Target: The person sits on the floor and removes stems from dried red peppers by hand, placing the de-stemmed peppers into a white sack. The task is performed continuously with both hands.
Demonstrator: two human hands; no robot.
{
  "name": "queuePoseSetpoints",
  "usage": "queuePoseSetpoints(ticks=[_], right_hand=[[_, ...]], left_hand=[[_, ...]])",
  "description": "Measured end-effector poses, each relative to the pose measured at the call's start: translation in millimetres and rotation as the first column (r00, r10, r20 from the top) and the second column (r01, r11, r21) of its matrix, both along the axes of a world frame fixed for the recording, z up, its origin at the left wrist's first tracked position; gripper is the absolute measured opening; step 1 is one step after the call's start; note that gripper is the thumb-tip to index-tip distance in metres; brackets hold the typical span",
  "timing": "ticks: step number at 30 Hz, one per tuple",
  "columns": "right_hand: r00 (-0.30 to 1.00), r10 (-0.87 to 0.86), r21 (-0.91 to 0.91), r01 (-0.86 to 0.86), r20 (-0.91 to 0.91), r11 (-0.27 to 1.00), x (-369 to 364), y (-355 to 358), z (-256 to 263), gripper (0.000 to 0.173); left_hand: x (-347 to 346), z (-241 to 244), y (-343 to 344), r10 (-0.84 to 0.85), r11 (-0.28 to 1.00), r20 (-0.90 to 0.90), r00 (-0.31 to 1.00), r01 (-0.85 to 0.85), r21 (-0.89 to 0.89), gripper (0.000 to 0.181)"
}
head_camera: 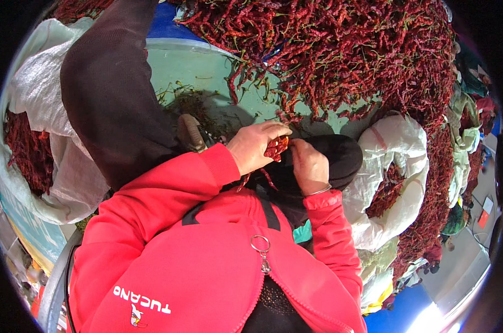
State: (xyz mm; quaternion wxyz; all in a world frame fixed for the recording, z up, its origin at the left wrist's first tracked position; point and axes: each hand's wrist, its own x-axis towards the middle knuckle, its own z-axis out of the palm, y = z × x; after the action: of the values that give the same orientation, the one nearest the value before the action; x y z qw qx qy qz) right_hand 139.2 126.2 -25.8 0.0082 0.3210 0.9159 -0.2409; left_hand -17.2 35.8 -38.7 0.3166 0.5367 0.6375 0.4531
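Observation:
My left hand (255, 146) is closed around a small bunch of dried red chillies (277, 148), in front of my body. Right beside it is my right hand (310, 165), its fingers curled at the far side of the bunch. Whether those fingers pinch a stem is too small to tell. A few loose chillies (268, 179) hang or lie below my left hand, over my dark clothing. Past my hands, a large heap of dried red chillies (339, 50) with green-brown stems spreads over a pale green surface (185, 62).
To the right stands an open white woven sack (413, 145) with chillies inside. Another white sack (39, 75) holding chillies is at the left. My bent leg (110, 91) rises between that sack and my hands. Loose stems and debris (193, 102) lie on the green surface.

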Motion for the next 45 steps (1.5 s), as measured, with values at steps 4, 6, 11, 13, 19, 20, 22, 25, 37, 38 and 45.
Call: queuePoseSetpoints(ticks=[4, 6, 11, 13, 19, 20, 22, 25, 37, 38, 45], right_hand=[[0.997, 0.080, 0.005, -0.080, -0.009, 0.997, -6, -7, 9, 0.009], [0.996, 0.089, -0.028, -0.089, -0.019, 0.996, -5, -6, 8, 0.009], [0.998, 0.011, -0.217, -0.022, -0.056, 0.976, 1, 1, -2, 0.008], [0.999, -0.007, -0.232, -0.005, -0.048, 0.973, -2, -1, -4, 0.009], [0.949, -0.261, -0.220, 0.221, -0.177, 0.950, -18, -4, -33, 0.010], [0.891, -0.417, -0.329, 0.345, -0.180, 0.879, -21, 2, -43, 0.010], [0.779, -0.603, -0.473, 0.472, -0.170, 0.744, -26, 25, -55, 0.012], [0.954, -0.282, -0.178, 0.262, -0.097, 0.948, -24, 52, -57, 0.021], [0.849, 0.345, 0.128, -0.424, 0.401, 0.896, -35, 60, -93, 0.021], [0.856, 0.352, 0.091, -0.413, 0.379, 0.906, -36, 65, -99, 0.022], [0.996, 0.039, 0.086, -0.032, -0.085, 0.996, -27, 78, -63, 0.017]], left_hand=[[-1, -4, 1, -0.111, 0.989, -0.073, 0.991, 0.102, -0.109, 0.033], [-2, -7, 1, -0.135, 0.990, -0.041, 0.990, 0.133, -0.047, 0.030], [-2, -13, 1, -0.170, 0.962, 0.077, 0.982, 0.183, -0.203, 0.033], [-2, -6, 3, -0.153, 0.891, 0.111, 0.982, 0.185, -0.413, 0.027], [-10, -10, 11, -0.024, 0.888, 0.116, 0.993, 0.074, -0.454, 0.015], [-9, -12, 9, -0.039, 0.815, 0.424, 0.905, 0.274, -0.511, 0.015], [12, 4, -6, -0.291, 0.842, 0.539, 0.790, 0.480, -0.248, 0.017], [9, 11, -4, -0.193, 0.875, 0.628, 0.754, 0.423, -0.238, 0.017], [10, 4, -4, -0.033, 0.844, 0.765, 0.643, 0.427, -0.323, 0.018], [10, 2, -4, -0.010, 0.850, 0.774, 0.633, 0.414, -0.327, 0.018], [-4, -11, 2, 0.301, 0.923, 0.772, 0.560, 0.034, -0.384, 0.011]])
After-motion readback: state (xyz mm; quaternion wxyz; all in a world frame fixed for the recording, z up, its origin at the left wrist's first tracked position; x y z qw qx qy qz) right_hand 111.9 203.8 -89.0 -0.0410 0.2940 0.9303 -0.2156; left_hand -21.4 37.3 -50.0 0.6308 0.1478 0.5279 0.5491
